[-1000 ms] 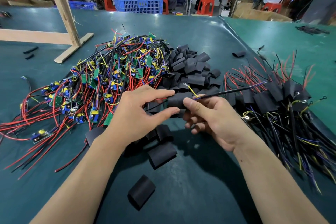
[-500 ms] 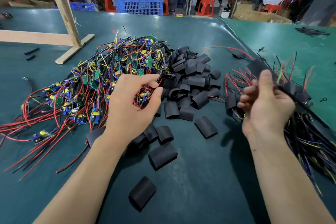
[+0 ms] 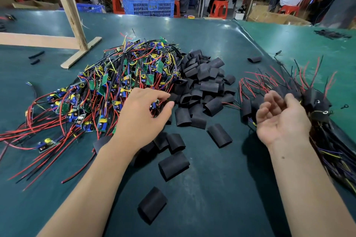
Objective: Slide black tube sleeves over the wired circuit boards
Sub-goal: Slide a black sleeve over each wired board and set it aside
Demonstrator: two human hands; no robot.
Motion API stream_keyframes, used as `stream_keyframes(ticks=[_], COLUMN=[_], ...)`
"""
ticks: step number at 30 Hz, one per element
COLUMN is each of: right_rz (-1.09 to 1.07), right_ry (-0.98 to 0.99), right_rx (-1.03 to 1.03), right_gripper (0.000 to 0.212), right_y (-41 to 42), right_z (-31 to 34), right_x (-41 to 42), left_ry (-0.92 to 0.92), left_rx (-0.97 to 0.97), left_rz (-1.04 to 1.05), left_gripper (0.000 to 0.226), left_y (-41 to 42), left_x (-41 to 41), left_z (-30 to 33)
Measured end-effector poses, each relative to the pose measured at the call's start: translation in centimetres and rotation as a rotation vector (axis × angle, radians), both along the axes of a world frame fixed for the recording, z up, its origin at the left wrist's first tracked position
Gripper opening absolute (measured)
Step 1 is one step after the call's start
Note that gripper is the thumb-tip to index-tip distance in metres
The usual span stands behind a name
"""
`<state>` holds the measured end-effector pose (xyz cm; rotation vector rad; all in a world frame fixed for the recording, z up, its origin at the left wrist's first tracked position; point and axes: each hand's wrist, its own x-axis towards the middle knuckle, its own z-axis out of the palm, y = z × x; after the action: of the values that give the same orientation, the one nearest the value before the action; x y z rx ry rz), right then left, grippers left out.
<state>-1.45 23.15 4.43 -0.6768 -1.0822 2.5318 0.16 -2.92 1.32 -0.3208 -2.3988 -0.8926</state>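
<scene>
Left hand [image 3: 142,113] is reaching into the pile of wired boards [image 3: 107,86] on the bench [image 3: 221,188], fingers pinching narrow around one board; a firm grip cannot be confirmed. Right hand [image 3: 281,117] is hovering wide and empty beside the finished pile [image 3: 316,102]. Loose sleeves [image 3: 202,82] are lying between. Risk: tangled wires dragging neighbouring boards out.

Tangled heap of wired circuit boards [image 3: 123,84] left of flattened black tube sleeves [image 3: 202,86], sleeved boards [image 3: 316,102] rightmost.
</scene>
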Motion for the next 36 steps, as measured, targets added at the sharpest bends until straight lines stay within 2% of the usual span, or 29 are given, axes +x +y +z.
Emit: stream_keyframes(ticks=[4,7,10,15,19,21,25,29,32,36], right_rz=[0.031,0.080,0.187,0.388,0.504,0.516,0.513,0.510,0.503,0.476], right_ry=[0.052,0.087,0.106,0.172,0.197,0.190,0.178,0.185,0.195,0.204], right_rx=[0.177,0.301,0.443,0.759,0.913,0.945,0.948,0.979,1.053,1.257], right_gripper=[0.034,0.033,0.034,0.032,0.029,0.027,0.027,0.026,0.024,0.020], right_y=[-1.2,-2.2,-3.5,-5.7,-6.1,-5.9,-5.6,-5.4,-5.3,-5.3], right_z=[-0.1,-0.1,-0.5,-2.0,-2.8,-2.9,-3.0,-3.1,-3.3,-3.7], right_x=[0.0,0.2,0.4,1.1,1.3,1.2,1.1,1.0,1.1,1.0], left_ry=[-0.091,-0.255,-0.350,-0.334,-0.266,-0.256,-0.357,-0.366,-0.298,-0.175], left_rx=[-0.142,-0.209,-0.241,-0.095,-0.067,-0.054,-0.138,-0.057,0.012,0.156], left_rz=[0.215,0.374,0.402,0.444,0.523,0.560,0.539,0.517,0.496,0.463], left_gripper=[0.032,0.044,0.046,0.032,0.045,0.045,0.038,0.032,0.033,0.027], left_y=[-0.7,-1.3,-1.6,-1.9,-1.7,-2.0,-2.7,-2.5,-2.4,-2.1], left_x=[-0.6,-1.0,-1.4,-1.7,-1.8,-1.9,-2.1,-1.8,-1.7,-1.4], left_z=[-0.5,-1.0,-1.3,-1.2,-1.6,-1.6,-1.4,-1.1,-0.9,-0.3])
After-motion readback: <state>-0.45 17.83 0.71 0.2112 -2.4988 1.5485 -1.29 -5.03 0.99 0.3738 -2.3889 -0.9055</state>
